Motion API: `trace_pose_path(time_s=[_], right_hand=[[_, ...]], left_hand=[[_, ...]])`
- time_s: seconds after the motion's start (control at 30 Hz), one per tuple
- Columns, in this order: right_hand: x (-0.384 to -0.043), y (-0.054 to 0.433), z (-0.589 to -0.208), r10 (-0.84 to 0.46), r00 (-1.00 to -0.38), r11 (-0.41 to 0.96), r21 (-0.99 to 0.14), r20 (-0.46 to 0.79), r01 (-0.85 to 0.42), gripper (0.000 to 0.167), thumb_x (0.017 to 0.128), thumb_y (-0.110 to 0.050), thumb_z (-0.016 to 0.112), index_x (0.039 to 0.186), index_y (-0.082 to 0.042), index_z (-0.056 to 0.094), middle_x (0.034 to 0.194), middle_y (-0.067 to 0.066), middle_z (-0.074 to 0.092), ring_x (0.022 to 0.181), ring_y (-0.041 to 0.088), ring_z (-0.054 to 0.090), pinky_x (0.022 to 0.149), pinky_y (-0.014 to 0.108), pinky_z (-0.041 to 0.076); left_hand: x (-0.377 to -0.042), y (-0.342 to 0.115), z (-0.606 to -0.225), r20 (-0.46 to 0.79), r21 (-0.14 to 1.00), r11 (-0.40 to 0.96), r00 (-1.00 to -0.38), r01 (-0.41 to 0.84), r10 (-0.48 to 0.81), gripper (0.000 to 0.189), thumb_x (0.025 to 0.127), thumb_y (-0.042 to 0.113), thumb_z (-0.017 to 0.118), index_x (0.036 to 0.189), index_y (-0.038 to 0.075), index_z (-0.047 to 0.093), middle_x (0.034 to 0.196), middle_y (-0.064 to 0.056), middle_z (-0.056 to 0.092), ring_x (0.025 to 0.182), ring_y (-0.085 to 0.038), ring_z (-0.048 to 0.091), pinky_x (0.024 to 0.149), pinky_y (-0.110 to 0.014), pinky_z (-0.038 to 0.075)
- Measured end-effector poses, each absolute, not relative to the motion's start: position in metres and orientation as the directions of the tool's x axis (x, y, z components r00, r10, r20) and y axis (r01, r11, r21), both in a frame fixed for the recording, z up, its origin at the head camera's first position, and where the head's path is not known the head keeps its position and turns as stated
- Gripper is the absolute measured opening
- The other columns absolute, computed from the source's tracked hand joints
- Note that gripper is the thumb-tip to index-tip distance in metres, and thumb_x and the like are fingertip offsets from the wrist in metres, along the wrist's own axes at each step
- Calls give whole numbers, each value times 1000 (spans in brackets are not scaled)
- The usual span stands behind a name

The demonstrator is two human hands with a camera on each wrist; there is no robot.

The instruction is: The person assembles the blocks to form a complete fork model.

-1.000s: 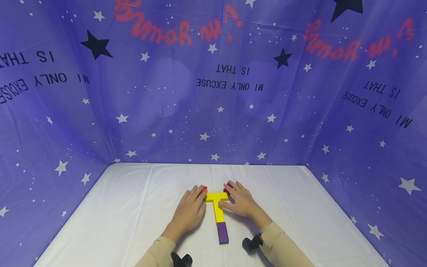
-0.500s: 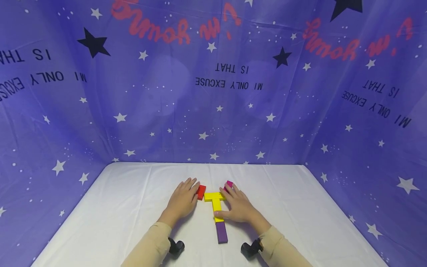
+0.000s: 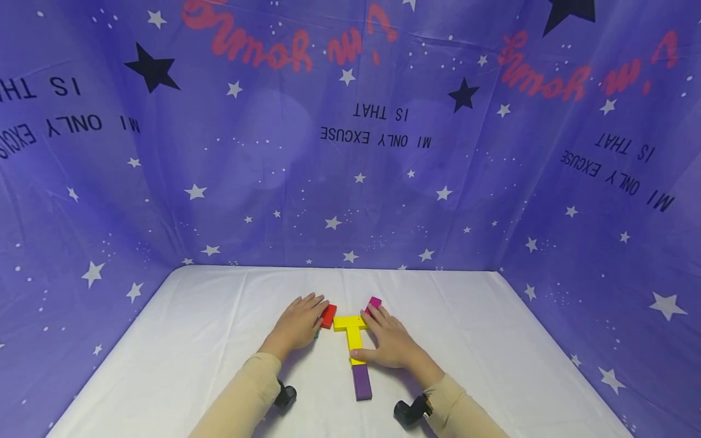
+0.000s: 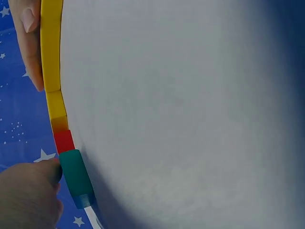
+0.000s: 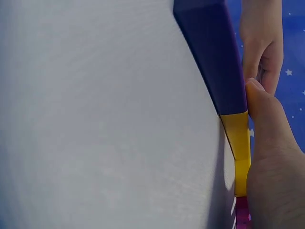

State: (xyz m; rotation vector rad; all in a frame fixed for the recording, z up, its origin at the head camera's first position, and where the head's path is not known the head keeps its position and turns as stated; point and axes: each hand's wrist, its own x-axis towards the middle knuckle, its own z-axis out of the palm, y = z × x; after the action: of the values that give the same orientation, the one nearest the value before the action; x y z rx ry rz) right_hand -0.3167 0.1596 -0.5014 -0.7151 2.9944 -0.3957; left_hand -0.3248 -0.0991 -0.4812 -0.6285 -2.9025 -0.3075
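Two yellow blocks (image 3: 355,345) form a T, and a purple block (image 3: 362,382) continues the stem toward the person. My right hand (image 3: 391,342) rests spread over the right side, thumb on the yellow stem and fingers by a magenta block (image 3: 374,303) that slants off the crossbar's right end. My left hand (image 3: 297,324) lies with extended fingers at a red block (image 3: 329,316) by the crossbar's left end. Its thumb touches a green block (image 4: 76,172) in the left wrist view; only a sliver of that block shows from the head. The left fingertips' undersides are hidden.
A white cloth (image 3: 465,340) covers the table. Purple star-printed curtains (image 3: 350,201) stand at the back and both sides. Black wrist cameras (image 3: 409,411) hang on the inner sides of both forearms, low over the cloth.
My left hand has drawn back to the left, uncovering more of the red block and a sliver of green. My right thumb has slid a little down the yellow stem.
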Motion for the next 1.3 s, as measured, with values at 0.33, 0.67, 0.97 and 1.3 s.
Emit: trace_pose_path(time_s=[0.33, 0.67, 0.97, 1.3], right_hand=[[-318, 160, -503, -450, -893, 863, -252, 12, -438, 106, 77, -84, 52, 158, -21, 27, 167, 6, 19, 154, 35, 15, 120, 60, 25], [-318, 161, -504, -452, -892, 857, -265, 22, -442, 107, 76, -86, 50, 158, -21, 27, 167, 6, 19, 154, 35, 16, 119, 59, 27], [-316, 160, -502, -451, -892, 857, -274, 13, -437, 104, 78, -82, 53, 158, -20, 27, 167, 8, 19, 154, 36, 16, 118, 62, 27], [-316, 160, -500, -464, -886, 852, -265, 14, -451, 105, 79, -82, 52, 158, -19, 26, 167, 8, 19, 154, 36, 16, 119, 61, 26]], left_hand=[[-329, -99, -473, 95, 251, 868, -903, 429, 419, 44, 98, 23, 60, 142, 14, 55, 149, -7, 52, 144, -30, 40, 122, -53, 25], [-337, -97, -471, 51, 276, 863, -902, 424, 428, 45, 95, 25, 65, 138, 11, 58, 144, -7, 57, 140, -28, 46, 120, -50, 31], [-337, -97, -467, 76, 280, 873, -915, 400, 396, 48, 93, 29, 69, 135, 9, 60, 138, -10, 61, 133, -30, 52, 116, -50, 35], [-345, -95, -465, 61, 243, 895, -926, 375, 372, 50, 90, 37, 72, 134, 15, 62, 132, -10, 61, 121, -31, 56, 108, -49, 42]])
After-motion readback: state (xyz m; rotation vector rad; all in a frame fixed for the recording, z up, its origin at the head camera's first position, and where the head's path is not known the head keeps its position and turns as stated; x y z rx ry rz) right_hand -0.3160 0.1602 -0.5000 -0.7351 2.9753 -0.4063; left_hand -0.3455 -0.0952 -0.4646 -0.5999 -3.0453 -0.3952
